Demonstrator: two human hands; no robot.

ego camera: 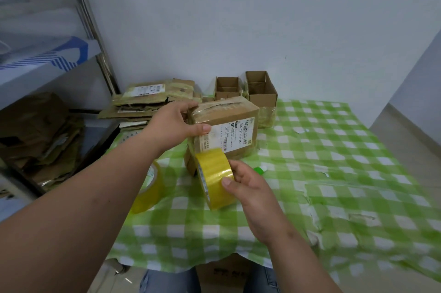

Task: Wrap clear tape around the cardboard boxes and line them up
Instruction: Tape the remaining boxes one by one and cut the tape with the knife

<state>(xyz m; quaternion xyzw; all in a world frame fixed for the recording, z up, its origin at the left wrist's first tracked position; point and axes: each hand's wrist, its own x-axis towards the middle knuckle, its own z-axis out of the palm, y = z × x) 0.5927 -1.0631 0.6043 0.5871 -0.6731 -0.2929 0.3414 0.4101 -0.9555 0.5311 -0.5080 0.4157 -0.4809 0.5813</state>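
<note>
Left forearm (78,197) hides most of second tape roll (149,187). Green object (259,170) behind right hand (253,187): unidentifiable. Box label (235,134) print mostly too small.

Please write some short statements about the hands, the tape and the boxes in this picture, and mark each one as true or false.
1. The left hand holds the brown cardboard box with a white label. True.
2. The right hand is empty. False: it holds a yellowish roll of clear tape.
3. A second tape roll lies on the green checked tablecloth. True.
4. The two small cardboard boxes at the back are sealed. False: their tops are open.
</note>
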